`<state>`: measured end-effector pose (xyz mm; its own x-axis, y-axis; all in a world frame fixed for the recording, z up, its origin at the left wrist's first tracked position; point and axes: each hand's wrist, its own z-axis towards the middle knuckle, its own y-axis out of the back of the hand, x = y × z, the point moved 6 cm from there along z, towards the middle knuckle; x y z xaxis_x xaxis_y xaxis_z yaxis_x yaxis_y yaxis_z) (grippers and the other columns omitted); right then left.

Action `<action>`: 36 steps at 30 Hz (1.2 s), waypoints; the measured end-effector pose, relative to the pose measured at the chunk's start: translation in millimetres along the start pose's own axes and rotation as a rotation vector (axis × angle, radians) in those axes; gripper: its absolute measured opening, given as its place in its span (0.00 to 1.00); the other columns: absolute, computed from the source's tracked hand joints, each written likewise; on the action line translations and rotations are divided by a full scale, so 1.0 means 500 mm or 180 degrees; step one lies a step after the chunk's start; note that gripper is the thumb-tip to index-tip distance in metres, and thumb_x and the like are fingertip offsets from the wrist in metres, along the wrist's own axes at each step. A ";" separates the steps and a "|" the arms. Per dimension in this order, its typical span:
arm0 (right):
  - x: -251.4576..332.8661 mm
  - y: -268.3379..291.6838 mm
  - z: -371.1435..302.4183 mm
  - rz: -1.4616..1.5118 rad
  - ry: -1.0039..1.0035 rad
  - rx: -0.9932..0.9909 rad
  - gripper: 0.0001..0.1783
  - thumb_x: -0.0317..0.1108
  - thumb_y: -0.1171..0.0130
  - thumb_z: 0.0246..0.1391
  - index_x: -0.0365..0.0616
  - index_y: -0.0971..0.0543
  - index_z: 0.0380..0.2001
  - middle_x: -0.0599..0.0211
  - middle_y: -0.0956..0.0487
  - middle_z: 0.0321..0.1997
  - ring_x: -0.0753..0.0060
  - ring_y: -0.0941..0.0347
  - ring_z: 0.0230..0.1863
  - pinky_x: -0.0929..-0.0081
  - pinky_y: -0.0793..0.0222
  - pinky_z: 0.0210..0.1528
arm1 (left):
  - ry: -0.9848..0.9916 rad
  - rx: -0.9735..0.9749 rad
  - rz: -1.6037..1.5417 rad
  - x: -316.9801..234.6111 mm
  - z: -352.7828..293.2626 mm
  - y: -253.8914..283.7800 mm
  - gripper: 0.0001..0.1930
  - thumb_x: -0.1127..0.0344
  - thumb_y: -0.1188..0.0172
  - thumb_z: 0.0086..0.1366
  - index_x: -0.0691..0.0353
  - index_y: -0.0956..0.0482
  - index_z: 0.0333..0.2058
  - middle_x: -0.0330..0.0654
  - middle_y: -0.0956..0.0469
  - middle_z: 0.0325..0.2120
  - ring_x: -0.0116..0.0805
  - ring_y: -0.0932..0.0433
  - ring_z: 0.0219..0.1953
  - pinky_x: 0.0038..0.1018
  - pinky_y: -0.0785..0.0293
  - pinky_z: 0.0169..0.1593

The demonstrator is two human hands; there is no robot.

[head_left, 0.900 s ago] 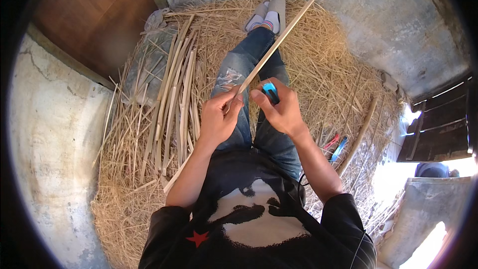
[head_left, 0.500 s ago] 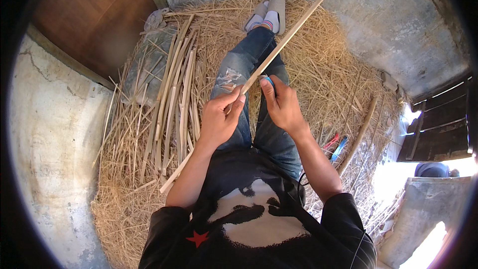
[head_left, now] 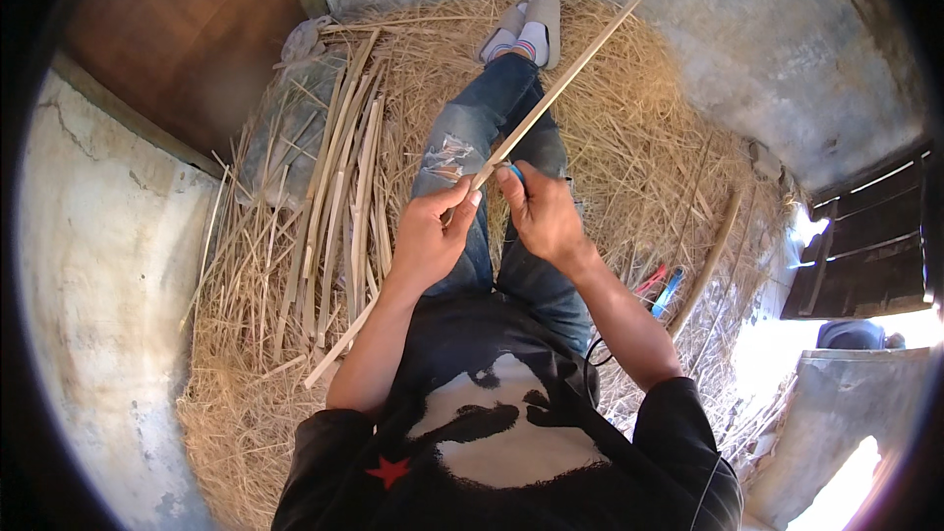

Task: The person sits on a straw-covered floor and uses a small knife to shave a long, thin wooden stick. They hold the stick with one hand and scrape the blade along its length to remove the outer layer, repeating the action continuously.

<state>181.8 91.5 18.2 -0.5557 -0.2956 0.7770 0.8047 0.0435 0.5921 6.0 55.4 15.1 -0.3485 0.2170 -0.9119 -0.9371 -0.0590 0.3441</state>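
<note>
While lengthwise toward upper right, strip (head_left: 567,84) between pinching left fingers (head_left: 448,197), right fingers (head_left: 513,193) around blue tool (head_left: 516,171)

Straw (head_left: 629,138) spread across centre of frame. Legs (head_left: 457,138) stretched over straw toward top centre. Stick (head_left: 567,79) held above legs in left hand (head_left: 430,238), far end pointed upper right. Tool (head_left: 515,172) held in right hand (head_left: 547,218), right of left hand. Sticks (head_left: 339,177) piled left of legs. Pole (head_left: 709,261) laid right of legs. Door (head_left: 187,29) set upper left.
</note>
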 end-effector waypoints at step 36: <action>-0.010 0.004 0.007 0.1911 -0.0345 -0.0009 0.07 0.31 0.35 0.60 0.38 0.15 0.36 0.80 0.28 0.19 0.89 0.38 0.21 0.80 0.42 0.23 | 0.0004 0.0066 0.0249 -0.015 -0.003 -0.011 0.18 0.67 0.36 0.72 0.69 0.20 0.56 0.41 0.17 0.33 0.20 0.24 0.33 0.21 0.27 0.36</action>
<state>185.3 96.6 16.2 -0.0228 -0.1216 0.9923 0.9845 0.1699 0.0434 13.9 52.5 19.7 -0.4207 0.2114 -0.8822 -0.9063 -0.0556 0.4189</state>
